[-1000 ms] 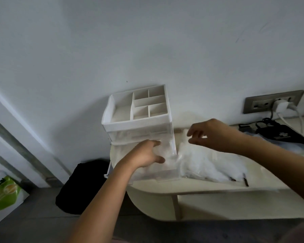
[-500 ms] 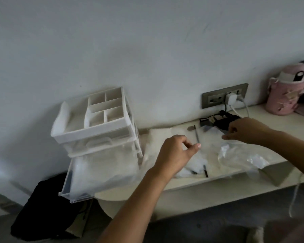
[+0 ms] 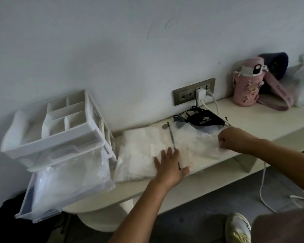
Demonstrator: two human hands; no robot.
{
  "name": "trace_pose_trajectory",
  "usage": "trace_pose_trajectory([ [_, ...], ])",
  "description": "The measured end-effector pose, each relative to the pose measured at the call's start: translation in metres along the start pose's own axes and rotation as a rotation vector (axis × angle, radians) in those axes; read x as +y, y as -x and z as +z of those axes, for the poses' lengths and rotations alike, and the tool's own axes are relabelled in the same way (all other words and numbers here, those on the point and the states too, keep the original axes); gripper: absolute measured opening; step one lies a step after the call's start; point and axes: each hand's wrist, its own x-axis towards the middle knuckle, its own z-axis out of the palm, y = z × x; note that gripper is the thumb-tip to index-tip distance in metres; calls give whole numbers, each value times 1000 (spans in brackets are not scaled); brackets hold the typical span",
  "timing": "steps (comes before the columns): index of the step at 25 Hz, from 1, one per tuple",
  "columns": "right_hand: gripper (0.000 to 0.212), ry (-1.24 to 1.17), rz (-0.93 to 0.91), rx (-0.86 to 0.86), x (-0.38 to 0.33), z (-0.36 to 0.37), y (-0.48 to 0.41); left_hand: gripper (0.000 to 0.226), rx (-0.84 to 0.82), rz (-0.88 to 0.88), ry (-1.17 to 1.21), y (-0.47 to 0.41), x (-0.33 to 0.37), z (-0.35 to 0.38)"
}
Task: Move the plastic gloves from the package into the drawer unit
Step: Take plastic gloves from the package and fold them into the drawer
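On the head camera, my left hand (image 3: 170, 166) lies flat with fingers spread, pressing the glove package (image 3: 139, 155) onto the shelf (image 3: 253, 123). My right hand (image 3: 235, 139) is curled, pinching the package's right end. Just left of the package is the drawer unit (image 3: 60, 134). Its bottom drawer (image 3: 29, 204) stands open with plastic gloves (image 3: 68, 181) inside.

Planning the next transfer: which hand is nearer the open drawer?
Left. The left hand lies flat on the package, right of the drawer; the right hand pinches the package's far end.
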Motion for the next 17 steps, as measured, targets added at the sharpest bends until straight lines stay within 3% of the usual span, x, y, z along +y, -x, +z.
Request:
trace_pose_trajectory([
  [5, 20, -136, 16, 114, 11, -21, 3, 75, -29, -37, 44, -2, 2, -4],
  [9, 4, -454, -62, 363, 7, -51, 17, 74, -67, -47, 129, 2, 6, -17],
  [13, 8, -727, -84, 451, -9, -72, 22, 63, 101, -108, 641, 11, 16, -51],
  [17, 14, -743, -175, 437, -35, -77, 20, 70, 346, 36, 834, 24, 35, -84],
])
